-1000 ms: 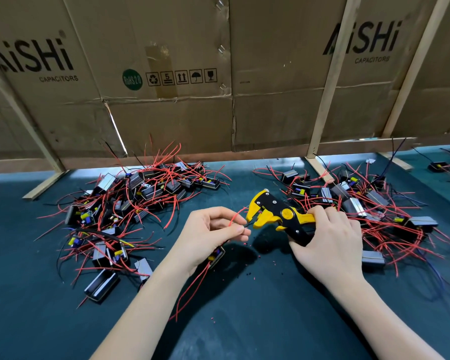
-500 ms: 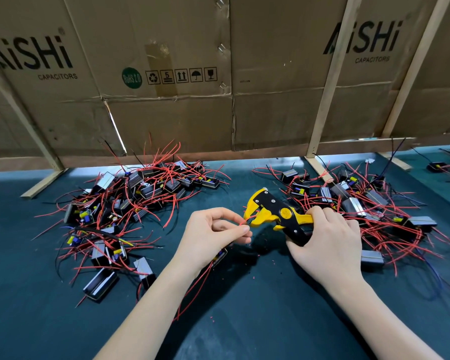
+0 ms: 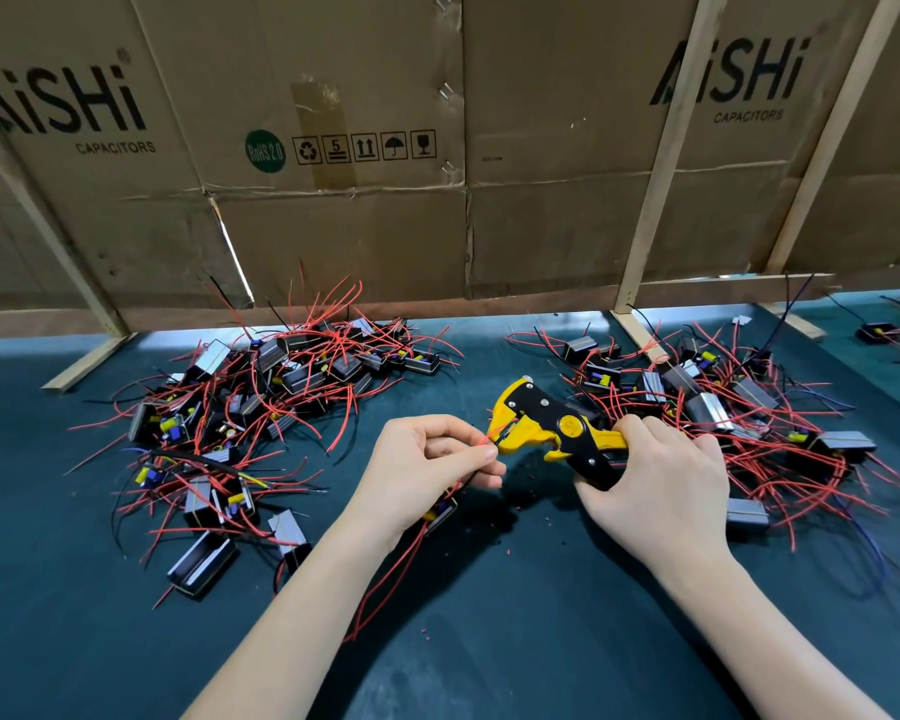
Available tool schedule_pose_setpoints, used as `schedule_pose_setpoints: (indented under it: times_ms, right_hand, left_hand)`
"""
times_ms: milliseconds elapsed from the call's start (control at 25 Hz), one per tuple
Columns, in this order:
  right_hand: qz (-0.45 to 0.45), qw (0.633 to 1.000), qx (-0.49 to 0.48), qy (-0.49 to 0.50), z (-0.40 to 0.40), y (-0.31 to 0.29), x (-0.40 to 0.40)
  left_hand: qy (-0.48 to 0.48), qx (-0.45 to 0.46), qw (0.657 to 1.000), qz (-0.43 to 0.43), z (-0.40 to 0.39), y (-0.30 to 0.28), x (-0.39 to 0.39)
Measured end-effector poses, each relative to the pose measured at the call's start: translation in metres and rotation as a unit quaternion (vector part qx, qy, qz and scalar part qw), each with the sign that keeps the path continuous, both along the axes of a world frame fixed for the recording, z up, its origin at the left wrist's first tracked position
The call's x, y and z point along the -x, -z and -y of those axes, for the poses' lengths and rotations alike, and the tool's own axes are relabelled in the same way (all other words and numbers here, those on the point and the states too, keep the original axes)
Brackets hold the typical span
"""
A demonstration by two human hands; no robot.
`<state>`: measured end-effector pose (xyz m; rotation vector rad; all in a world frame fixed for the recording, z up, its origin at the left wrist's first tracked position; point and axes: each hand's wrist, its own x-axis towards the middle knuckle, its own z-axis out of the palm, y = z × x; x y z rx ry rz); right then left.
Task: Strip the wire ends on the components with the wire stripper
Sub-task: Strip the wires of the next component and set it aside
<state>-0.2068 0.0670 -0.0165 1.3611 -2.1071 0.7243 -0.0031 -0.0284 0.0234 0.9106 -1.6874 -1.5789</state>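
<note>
Near the middle of the dark mat (image 3: pixel 489 641), I pinch a red wire end (image 3: pixel 481 440) in my left hand (image 3: pixel 424 472), poking it toward 3 o'clock into the wire stripper (image 3: pixel 546 426) so it bites. My right hand (image 3: pixel 655 491) wraps the handles. The component (image 3: pixel 440 511) hangs just under my left hand.

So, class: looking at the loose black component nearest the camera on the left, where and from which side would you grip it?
Pinch the component across its two long side walls, coming from above. It lies flat and apart from the pile, open face up, so those walls are exposed; its red wires trail off the near end.
</note>
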Motion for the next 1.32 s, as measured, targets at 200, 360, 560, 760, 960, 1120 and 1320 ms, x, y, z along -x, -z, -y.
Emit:
schedule_pose_setpoints:
  times_ms: [200, 360, 560, 760, 960, 1120, 1320]
  right_hand:
    - [-0.008, 1.0, 0.006, -0.008, 0.0, 0.001, 0.001]
    - [-0.016, 1.0, 0.01, -0.007, 0.001, 0.002, 0.001]
    - [-0.017, 1.0, 0.013, -0.013, 0.0, 0.001, 0.001]
    - [-0.005, 1.0, -0.002, -0.013, -0.001, -0.001, -0.004]
    - [0.008, 1.0, -0.019, -0.003, -0.003, -0.003, -0.006]
    - [0.021, 0.998, -0.054, 0.01, -0.001, -0.002, -0.005]
    - [0.029, 0.999, -0.026, 0.021, -0.002, -0.003, 0.006]
  left_hand:
    - [0.006, -0.003, 1.0, 0.003, 0.003, 0.003, -0.001]
    - [0.009, -0.002, 1.0, 0.005, 0.004, 0.003, -0.001]
    - [0.013, -0.005, 1.0, 0.014, 0.004, 0.003, -0.003]
    - [0.029, 0.0, 0.999, 0.025, 0.005, 0.001, -0.004]
    - [0.055, -0.006, 0.998, 0.027, 0.007, -0.003, -0.007]
    - [0.069, 0.018, 0.995, 0.074, 0.012, -0.006, -0.012]
    - [0.049, 0.028, 0.994, 0.095, 0.015, -0.006, -0.011]
